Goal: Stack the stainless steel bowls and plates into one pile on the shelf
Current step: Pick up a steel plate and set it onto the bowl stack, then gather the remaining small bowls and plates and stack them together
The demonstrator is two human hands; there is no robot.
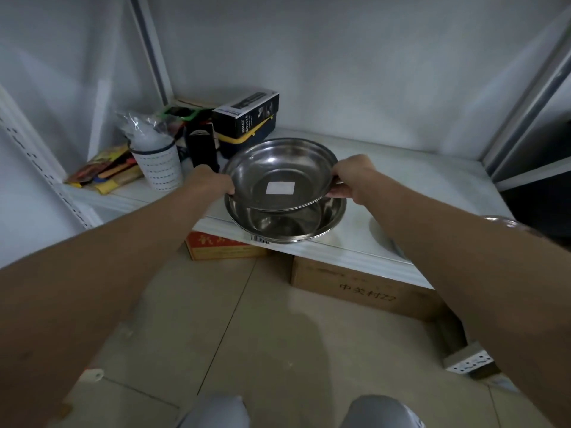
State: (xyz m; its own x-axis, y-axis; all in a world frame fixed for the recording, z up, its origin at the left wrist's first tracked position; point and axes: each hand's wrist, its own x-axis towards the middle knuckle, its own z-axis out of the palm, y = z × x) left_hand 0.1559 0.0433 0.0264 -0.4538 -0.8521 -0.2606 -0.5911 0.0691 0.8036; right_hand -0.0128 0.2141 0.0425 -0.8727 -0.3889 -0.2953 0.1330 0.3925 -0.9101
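The left hand (213, 180) and right hand (352, 177) are each clasping opposite rims of a stainless steel bowl (279, 174), holding it tilted just above the bowl pile (287, 223) sitting at the shelf (417, 180) front edge.

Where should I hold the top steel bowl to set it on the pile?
Hold the top steel bowl by its thin flared rim, with the hands at opposite sides, left hand and right hand. The wide, shallow shape stays level that way over the pile.

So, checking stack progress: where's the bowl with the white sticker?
Centre of the head view, held in both hands just above the steel pile at the shelf's front edge.
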